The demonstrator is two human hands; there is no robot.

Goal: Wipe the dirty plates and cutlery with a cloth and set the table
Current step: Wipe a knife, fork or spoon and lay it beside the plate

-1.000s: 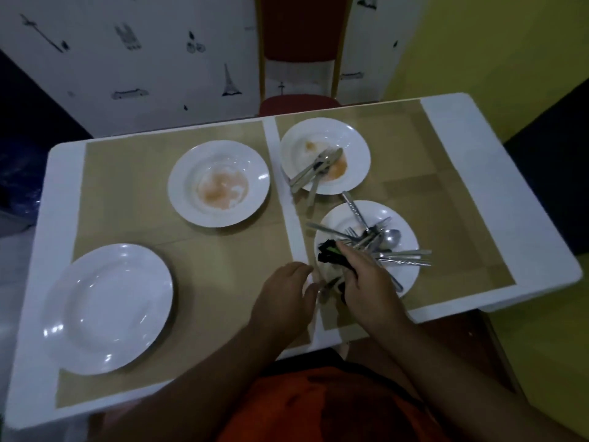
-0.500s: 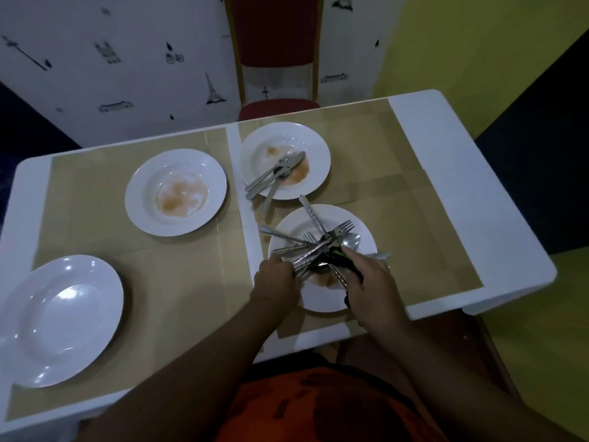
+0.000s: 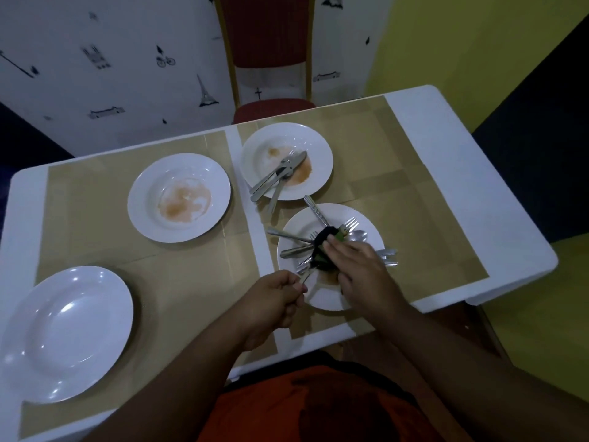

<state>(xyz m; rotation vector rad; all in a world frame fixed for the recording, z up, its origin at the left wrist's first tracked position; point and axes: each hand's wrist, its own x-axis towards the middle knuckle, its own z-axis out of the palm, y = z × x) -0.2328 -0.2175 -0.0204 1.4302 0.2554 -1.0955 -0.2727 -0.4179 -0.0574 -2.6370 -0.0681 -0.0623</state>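
Note:
My left hand [image 3: 275, 301] grips the handle end of a piece of cutlery [image 3: 305, 277] at the near left rim of the closest white plate [image 3: 366, 228]. My right hand [image 3: 360, 269] holds a dark cloth [image 3: 322, 248] wrapped around that piece above the plate. Several forks, spoons and knives [image 3: 350, 232] lie crossed on this plate, which has a brown smear near its front. Two stained plates sit farther back: one in the middle [image 3: 178, 196], one at the far side [image 3: 287, 161] bearing cutlery [image 3: 277, 177]. A clean plate [image 3: 63, 333] is at the near left.
The white table [image 3: 462, 193] carries tan placemats [image 3: 178, 282]. A red chair [image 3: 271, 59] stands against the far edge. A patterned white wall is behind, a yellow wall to the right. My orange shirt fills the bottom of the view.
My right hand has slid the cloth away from me along the held cutlery, toward its tip. My left hand has drawn back slightly to the plate's near rim. The camera shifted.

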